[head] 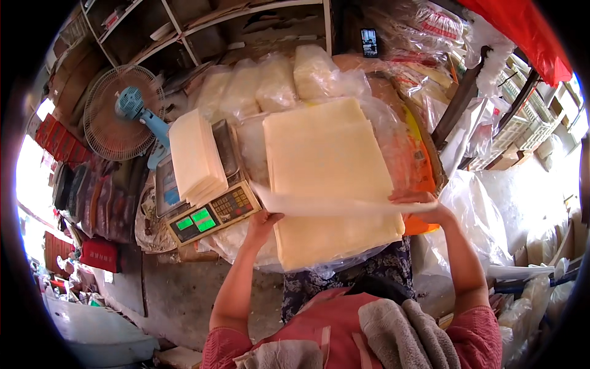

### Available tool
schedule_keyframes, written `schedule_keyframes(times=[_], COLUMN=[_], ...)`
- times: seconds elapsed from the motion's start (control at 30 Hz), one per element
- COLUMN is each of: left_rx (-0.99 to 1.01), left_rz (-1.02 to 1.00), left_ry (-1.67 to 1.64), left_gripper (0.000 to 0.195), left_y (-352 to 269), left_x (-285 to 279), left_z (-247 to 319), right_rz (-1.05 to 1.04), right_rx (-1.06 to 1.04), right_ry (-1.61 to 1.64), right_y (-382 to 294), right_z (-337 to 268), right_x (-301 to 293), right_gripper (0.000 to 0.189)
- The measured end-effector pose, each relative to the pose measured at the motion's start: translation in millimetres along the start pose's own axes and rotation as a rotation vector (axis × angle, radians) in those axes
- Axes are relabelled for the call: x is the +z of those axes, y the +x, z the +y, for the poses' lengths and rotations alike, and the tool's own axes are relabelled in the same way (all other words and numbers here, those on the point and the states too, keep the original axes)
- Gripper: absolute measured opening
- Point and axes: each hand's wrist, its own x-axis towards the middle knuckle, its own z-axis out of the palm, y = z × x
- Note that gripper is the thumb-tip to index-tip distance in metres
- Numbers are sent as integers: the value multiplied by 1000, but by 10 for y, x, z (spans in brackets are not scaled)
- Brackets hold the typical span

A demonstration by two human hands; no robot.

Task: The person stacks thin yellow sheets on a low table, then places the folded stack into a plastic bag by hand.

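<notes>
A wide stack of thin, pale yellow sheets (327, 152) lies on plastic film in front of me. Above its near part, a translucent whitish sheet (322, 206) is stretched across, seen almost edge-on. My left hand (266, 223) pinches one end of that sheet between thumb and fingers. At the other end, my right hand (428, 208) grips it with fingers extended along the edge. To the left, a folded bundle of similar sheets (196, 157) rests on the pan of a digital scale (214, 212), whose displays glow green. What the sheets are made of cannot be told.
A blue desk fan (131, 104) stands behind the scale. Several plastic-wrapped packs (276, 83) line the back of the table. A phone (369, 42) is propped at the far side. Clear plastic bags (470, 217) hang at right; shelving (184, 34) rises behind.
</notes>
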Motion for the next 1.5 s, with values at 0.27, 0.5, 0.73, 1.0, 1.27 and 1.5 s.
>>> schedule_keyframes(times=[0.27, 0.5, 0.73, 1.0, 1.27, 1.5], left_rx=[-118, 428, 259, 363, 580, 892], left_rz=[213, 96, -106, -96, -22, 292], left_ry=[117, 989, 1118, 1121, 1115, 729], left_gripper=[27, 68, 77, 72, 29, 51], left_y=[315, 288, 209, 198, 230, 140], left_x=[116, 524, 680, 695, 155, 351], left_z=[191, 387, 250, 184, 130, 1030], right_rz=[527, 564, 436, 278, 149, 199], right_rx=[528, 686, 770, 362, 454, 69], right_ry=[6, -285, -394, -753, -644, -657], right_y=[462, 671, 750, 723, 934, 1405], right_z=[681, 699, 513, 367, 175, -507], right_x=[546, 654, 608, 1235, 1209, 1172], right_gripper=[28, 34, 47, 50, 55, 54])
